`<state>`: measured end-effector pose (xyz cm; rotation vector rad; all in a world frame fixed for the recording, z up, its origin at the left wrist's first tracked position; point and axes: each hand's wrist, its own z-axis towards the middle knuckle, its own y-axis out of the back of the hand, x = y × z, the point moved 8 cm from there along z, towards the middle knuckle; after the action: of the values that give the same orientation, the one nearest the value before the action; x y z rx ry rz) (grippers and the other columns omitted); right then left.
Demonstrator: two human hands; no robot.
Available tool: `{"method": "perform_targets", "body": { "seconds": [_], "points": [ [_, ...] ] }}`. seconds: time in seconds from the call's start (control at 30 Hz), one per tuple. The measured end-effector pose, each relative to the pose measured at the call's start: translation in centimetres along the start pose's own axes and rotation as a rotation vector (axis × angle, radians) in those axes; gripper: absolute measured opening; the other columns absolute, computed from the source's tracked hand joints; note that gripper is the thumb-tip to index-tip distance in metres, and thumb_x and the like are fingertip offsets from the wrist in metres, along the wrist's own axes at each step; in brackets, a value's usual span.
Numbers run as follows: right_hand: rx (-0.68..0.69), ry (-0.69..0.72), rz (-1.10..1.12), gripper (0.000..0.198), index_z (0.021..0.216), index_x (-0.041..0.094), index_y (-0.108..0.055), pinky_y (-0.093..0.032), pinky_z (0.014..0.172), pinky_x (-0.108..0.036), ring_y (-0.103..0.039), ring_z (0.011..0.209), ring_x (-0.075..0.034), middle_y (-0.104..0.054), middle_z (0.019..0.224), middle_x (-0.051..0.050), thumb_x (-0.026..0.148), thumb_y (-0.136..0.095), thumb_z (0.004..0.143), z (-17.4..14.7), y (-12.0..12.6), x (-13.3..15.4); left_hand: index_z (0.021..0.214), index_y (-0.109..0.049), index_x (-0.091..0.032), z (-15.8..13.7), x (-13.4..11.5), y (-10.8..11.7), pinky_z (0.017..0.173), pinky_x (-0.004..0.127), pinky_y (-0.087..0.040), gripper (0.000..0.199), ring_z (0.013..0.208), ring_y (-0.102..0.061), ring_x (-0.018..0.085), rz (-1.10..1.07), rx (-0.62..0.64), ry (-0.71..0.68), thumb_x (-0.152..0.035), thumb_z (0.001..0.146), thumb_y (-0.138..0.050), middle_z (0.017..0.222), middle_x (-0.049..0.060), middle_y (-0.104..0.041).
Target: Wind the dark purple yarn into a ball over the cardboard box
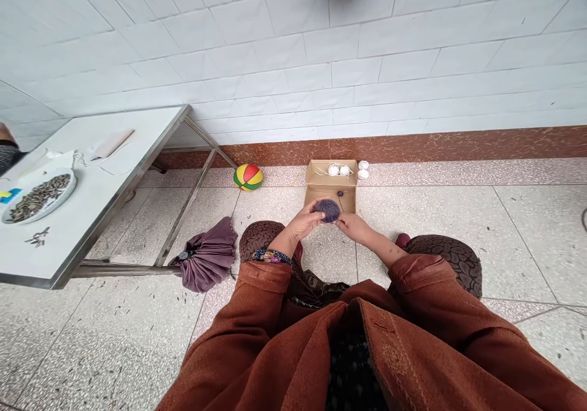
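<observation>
My left hand (308, 220) is wrapped round a ball of dark purple yarn (328, 210), with the thumb lying across its front. Close against the right side of the ball, my right hand (353, 226) has its fingers pinched together on the yarn strand. That thin strand runs up from the hands to a small purple ball (340, 194) lying in the open cardboard box (316, 194) on the floor. Two white yarn balls (339, 170) with loose ends rest in the box's raised rear part. Just right of the box are small white balls (363, 170).
At left stands a metal-framed table (137, 131) with a tray of seeds (43, 196) and a folded pale cloth (112, 144). A folded purple umbrella (211, 255) lies by its leg. A colourful ball (248, 177) sits near the tiled wall (284, 81). Seed shells litter the floor.
</observation>
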<state>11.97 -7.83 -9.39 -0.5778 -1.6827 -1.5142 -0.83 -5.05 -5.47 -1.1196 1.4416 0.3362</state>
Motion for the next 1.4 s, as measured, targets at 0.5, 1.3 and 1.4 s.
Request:
{"method": "perform_targets", "body": {
  "seconds": [0.5, 1.3, 1.4],
  "points": [
    [0.018, 0.279, -0.045, 0.019, 0.092, 0.023, -0.072, -0.046, 0.082, -0.032, -0.064, 0.087, -0.022, -0.072, 0.092, -0.006, 0.033, -0.057, 0.098, 2.0, 6.0, 4.8, 0.142, -0.051, -0.022, 0.8, 1.7, 0.9, 0.099, 0.040, -0.044, 0.088, 0.108, -0.061, 0.024, 0.396, 0.038, -0.004, -0.020, 0.060, -0.082, 0.122, 0.009, -0.063],
    [-0.162, 0.156, 0.277, 0.033, 0.087, 0.021, -0.071, -0.051, 0.080, -0.033, -0.065, 0.082, -0.021, -0.071, 0.086, -0.005, 0.052, -0.061, 0.093, 0.7, 5.3, 3.4, 0.141, -0.051, -0.016, 1.4, 1.9, 2.4, 0.090, 0.038, -0.048, 0.092, 0.094, -0.060, 0.021, 0.529, -0.095, -0.048, -0.018, 0.054, -0.082, 0.109, 0.007, -0.063],
    [-0.257, 0.078, 0.234, 0.034, 0.080, 0.021, -0.068, -0.051, 0.080, -0.035, -0.064, 0.081, -0.022, -0.070, 0.083, -0.006, 0.052, -0.058, 0.092, 1.3, 5.0, 1.4, 0.143, -0.051, -0.020, 0.6, 1.8, 0.2, 0.089, 0.034, -0.047, 0.087, 0.098, -0.060, 0.020, 0.367, 0.133, -0.034, -0.018, 0.060, -0.079, 0.110, 0.005, -0.064]
  ]
}}
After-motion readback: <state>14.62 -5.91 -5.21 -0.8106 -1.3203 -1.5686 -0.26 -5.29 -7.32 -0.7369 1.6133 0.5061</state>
